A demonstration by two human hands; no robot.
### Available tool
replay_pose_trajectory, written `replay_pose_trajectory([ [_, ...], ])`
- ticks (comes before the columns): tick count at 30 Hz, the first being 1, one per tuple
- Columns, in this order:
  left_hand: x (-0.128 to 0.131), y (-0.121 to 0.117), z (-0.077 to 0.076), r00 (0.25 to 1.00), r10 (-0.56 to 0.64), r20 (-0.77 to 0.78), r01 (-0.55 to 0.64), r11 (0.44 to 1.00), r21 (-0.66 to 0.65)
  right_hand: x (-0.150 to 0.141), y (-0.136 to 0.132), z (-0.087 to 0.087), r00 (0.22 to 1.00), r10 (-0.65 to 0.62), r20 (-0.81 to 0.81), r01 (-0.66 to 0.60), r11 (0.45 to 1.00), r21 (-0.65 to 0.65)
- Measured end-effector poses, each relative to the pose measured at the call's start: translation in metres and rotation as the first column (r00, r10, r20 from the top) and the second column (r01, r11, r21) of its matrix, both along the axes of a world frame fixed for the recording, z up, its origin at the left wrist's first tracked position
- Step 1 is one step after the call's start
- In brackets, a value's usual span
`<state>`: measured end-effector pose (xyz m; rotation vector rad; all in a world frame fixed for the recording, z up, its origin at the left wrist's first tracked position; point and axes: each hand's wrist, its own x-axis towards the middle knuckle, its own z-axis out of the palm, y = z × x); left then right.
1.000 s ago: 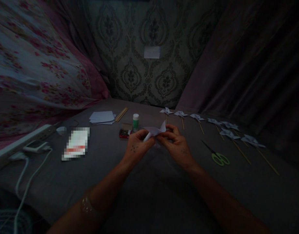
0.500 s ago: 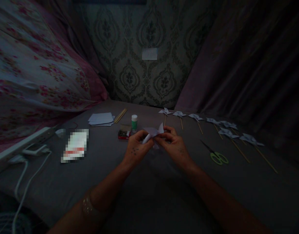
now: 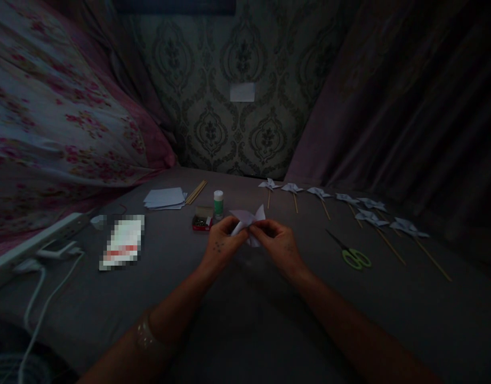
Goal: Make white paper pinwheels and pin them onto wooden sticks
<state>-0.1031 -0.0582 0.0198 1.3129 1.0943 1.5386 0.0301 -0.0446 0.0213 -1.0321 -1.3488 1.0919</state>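
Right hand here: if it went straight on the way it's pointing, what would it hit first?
Most likely the folded white paper, since the right hand has its fingertips on it. What comes after that is hard to judge from one dim view.

The folded piece [image 3: 245,216], the pinwheels [image 3: 408,227] and the stacked sheets [image 3: 164,198] look like thin, smooth, matt paper, and the loose sticks [image 3: 196,192] like bare wood. The glue stick [image 3: 218,204], power strip [image 3: 71,229] and green scissor handles [image 3: 355,258] look like smooth plastic, the scissor blades [image 3: 336,240] like dark metal. Soft matt cloth makes up the table cover [image 3: 245,330] and the floral drape [image 3: 69,106].
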Motion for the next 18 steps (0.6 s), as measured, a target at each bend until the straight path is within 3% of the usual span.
replay_pose_trajectory([
  [12,0.001,0.012,-0.017,0.992,0.013,0.129,0.012,0.982,-0.19,-0.006,0.013,-0.027,0.992,-0.084,-0.089,0.077,0.994,-0.078],
  [18,0.0,0.014,-0.019,0.98,-0.05,0.195,0.099,0.964,-0.248,-0.004,0.019,-0.033,0.991,-0.095,-0.098,0.088,0.993,-0.076],
])
